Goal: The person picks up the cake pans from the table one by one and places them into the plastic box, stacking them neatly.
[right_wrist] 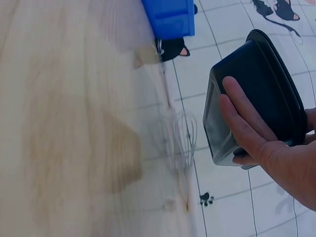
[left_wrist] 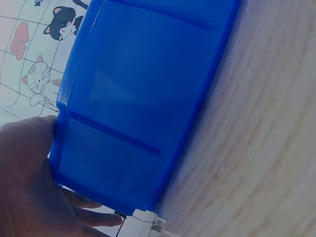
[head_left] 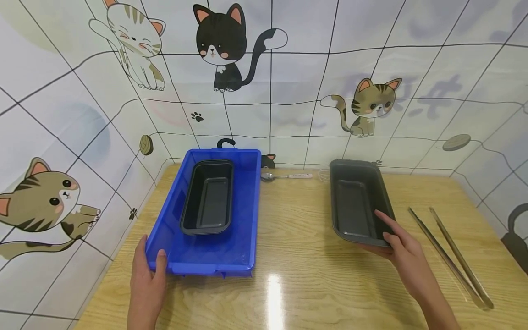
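Note:
My left hand (head_left: 147, 284) grips the near left corner of a blue plastic tray (head_left: 206, 269), thumb at the front wall and fingers along the left side. Inside the tray lies a dark loaf pan (head_left: 214, 201). My right hand (head_left: 406, 256) holds a second dark loaf pan (head_left: 354, 201) by its near right corner. In the right wrist view, fingers spread under this pan (right_wrist: 261, 84), which is raised above the table. The left wrist view shows the tray's outer front wall (left_wrist: 138, 89) with my left hand (left_wrist: 29, 182) at its corner.
On the wooden table (head_left: 297, 247), a spoon (head_left: 286, 176) lies along the back edge. A wire whisk (right_wrist: 186, 140) sits beside it, partly hidden by the raised pan in the head view. Metal tongs (head_left: 451, 256) lie at the right. Cat-patterned sheeting (head_left: 297, 114) encloses the back and sides.

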The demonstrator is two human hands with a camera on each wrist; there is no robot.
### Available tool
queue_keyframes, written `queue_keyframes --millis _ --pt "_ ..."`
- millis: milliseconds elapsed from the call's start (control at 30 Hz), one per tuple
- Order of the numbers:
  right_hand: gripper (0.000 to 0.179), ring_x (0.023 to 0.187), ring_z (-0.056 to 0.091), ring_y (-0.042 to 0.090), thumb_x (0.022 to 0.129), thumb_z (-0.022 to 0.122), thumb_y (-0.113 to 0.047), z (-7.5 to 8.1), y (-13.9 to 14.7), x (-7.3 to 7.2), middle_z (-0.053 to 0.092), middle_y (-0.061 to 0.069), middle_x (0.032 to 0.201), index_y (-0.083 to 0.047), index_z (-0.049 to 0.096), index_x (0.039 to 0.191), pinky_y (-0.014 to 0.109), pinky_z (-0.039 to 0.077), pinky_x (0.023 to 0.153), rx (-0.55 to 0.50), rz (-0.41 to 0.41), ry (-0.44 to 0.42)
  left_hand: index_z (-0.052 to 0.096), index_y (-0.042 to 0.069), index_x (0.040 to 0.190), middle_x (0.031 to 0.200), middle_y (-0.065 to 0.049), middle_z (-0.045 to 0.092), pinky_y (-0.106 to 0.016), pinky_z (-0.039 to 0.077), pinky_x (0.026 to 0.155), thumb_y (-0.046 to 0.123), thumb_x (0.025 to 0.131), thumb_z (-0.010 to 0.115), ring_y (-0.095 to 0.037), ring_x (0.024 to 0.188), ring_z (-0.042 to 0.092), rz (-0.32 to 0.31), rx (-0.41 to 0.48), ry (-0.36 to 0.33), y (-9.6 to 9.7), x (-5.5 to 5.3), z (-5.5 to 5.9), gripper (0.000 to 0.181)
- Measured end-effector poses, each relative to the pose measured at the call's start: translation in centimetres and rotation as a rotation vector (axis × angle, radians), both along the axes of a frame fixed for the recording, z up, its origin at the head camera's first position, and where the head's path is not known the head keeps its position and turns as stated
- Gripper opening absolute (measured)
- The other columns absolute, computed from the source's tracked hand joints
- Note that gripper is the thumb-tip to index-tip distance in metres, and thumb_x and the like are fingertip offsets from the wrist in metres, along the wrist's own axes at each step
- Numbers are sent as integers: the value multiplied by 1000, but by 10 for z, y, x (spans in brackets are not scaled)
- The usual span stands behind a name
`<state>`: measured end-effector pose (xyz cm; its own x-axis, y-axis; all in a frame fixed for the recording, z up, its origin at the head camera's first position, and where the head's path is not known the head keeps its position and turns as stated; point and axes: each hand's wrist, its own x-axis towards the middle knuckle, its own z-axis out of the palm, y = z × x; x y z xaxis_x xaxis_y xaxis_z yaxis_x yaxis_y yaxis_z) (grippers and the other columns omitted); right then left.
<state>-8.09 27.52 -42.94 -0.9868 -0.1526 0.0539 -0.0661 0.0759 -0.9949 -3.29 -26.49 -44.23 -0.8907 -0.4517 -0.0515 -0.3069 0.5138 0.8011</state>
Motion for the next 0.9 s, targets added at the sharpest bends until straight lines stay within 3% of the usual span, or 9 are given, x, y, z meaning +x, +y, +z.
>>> queue_keyframes --millis 233,433,700,900 --pt "57 110 80 9 122 31 -17 15 -33 -10 8 44 172 -4 16 176 15 59 97 -59 52 2 3 8 177 181 -30 9 -76 17 131 35 120 39 -58 165 15 3 -19 -11 0 2 2 73" --pt "59 112 80 10 122 32 -18 25 -59 -13 14 43 170 -2 13 176 17 59 101 -104 103 31 3 6 177 181 -31 8 -77 15 131 36 119 40 -58 165 14 -5 -77 -6 1 2 2 74" --pt "58 111 80 9 121 31 -14 36 -92 -17 9 37 176 -2 14 176 18 59 102 -131 112 20 -1 6 176 178 -38 0 -92 6 120 49 118 31 -67 159 13 16 -249 -194 4 -3 10 79" --pt "58 113 79 8 121 31 -14 46 -116 -21 14 32 178 -9 18 177 20 59 102 -124 135 -10 -2 7 176 177 -39 -1 -91 4 121 50 117 31 -66 160 11 19 -269 -236 6 -3 14 80"
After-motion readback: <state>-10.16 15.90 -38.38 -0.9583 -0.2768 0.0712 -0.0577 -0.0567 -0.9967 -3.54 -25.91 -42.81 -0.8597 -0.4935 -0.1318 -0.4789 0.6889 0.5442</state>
